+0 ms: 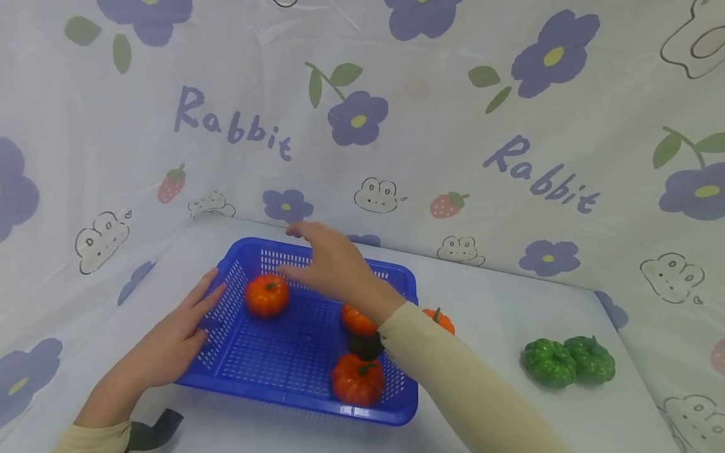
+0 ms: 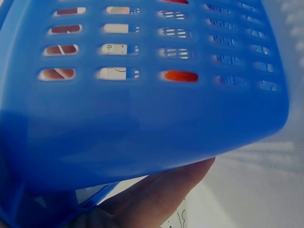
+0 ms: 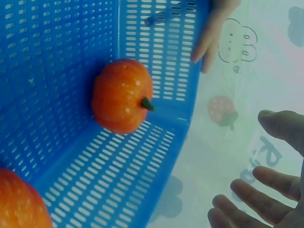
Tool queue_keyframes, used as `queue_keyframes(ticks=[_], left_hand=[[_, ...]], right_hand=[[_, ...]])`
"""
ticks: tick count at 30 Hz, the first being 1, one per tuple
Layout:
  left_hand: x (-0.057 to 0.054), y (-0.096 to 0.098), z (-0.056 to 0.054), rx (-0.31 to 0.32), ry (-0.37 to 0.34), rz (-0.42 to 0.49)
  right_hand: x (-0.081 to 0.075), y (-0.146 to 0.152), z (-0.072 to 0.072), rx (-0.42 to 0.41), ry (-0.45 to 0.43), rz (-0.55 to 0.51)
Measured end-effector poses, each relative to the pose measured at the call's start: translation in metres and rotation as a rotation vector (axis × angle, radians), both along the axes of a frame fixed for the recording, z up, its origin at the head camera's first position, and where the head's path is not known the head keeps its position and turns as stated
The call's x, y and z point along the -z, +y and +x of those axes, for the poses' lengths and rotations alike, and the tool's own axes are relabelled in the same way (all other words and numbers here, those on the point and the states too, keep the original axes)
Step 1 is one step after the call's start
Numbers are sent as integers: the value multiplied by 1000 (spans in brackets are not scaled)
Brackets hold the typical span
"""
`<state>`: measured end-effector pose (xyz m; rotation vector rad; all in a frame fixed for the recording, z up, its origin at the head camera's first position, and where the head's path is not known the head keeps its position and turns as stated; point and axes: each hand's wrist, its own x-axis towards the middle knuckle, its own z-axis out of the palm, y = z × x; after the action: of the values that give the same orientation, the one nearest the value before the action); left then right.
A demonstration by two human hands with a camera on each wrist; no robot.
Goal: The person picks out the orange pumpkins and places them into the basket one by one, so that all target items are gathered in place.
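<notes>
A blue plastic basket point(image 1: 283, 397) holds several small pumpkins. One orange pumpkin point(image 1: 267, 296) sits near its far left corner; a red-orange pumpkin point(image 1: 358, 379) lies at the near right. Between my right wrist and that one show part of another orange pumpkin point(image 1: 357, 322) and a dark object point(image 1: 364, 347), its kind unclear. My left hand point(image 1: 170, 343) rests against the basket's left rim, fingers extended along it. Above the back of the basket my right hand point(image 1: 334, 261) hovers with fingers spread, holding nothing; the right wrist view shows its fingers point(image 3: 259, 190) apart from the pumpkin below.
Outside the basket's right wall an orange pumpkin point(image 1: 440, 319) is partly hidden by my right sleeve. Two green pumpkins point(image 1: 569, 360) lie side by side farther right on the white table point(image 1: 481, 296). A printed cloth point(image 1: 419, 145) hangs behind.
</notes>
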<state>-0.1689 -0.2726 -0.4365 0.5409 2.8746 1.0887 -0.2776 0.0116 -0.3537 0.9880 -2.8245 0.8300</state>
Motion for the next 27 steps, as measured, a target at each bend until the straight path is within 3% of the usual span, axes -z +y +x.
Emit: queue_keyframes(ticks=[17,27], left_hand=[[1,-2,5,0,2,6],[1,-2,6,-1,-3,1]], right_hand=[[-20,58,16,20,63,-156],[-25,108,29,81,84,-215]])
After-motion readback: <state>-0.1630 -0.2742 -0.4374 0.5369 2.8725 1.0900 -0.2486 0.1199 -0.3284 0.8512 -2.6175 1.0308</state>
